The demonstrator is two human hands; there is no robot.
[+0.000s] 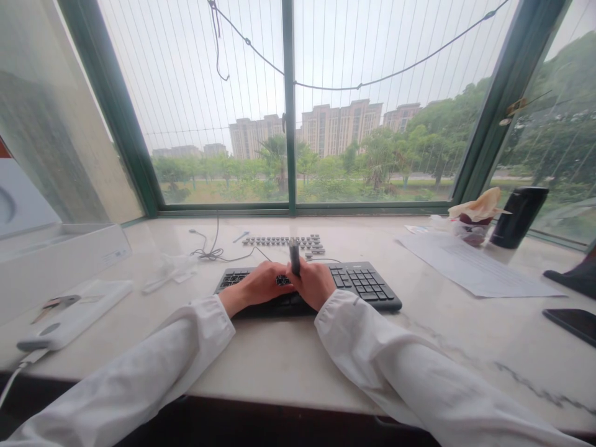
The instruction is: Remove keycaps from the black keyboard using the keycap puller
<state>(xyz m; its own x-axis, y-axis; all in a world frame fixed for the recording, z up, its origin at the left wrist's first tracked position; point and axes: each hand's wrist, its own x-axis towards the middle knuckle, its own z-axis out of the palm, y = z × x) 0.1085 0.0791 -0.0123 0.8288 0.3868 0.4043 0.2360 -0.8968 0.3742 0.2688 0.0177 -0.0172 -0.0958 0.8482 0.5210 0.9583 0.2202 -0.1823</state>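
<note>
A black keyboard [363, 282] lies on the pale marble sill [288, 360] before the window. Both my hands rest on its middle. My right hand [314, 284] is closed round a dark grey, pen-like tool [294, 256] that stands upright over the keys. My left hand [258, 285] lies beside it with fingers curled down onto the keys; whether it holds anything is hidden. Just beyond the keyboard, loose grey keycaps [284, 242] are set out in rows on the sill.
A thin cable [212, 251] coils behind the keyboard. At left are a white box [60, 264] and a white flat device [77, 313]. At right lie a paper sheet [479, 270], a cup with wrapper [475, 220], a black tumbler [519, 217] and a dark phone [572, 323].
</note>
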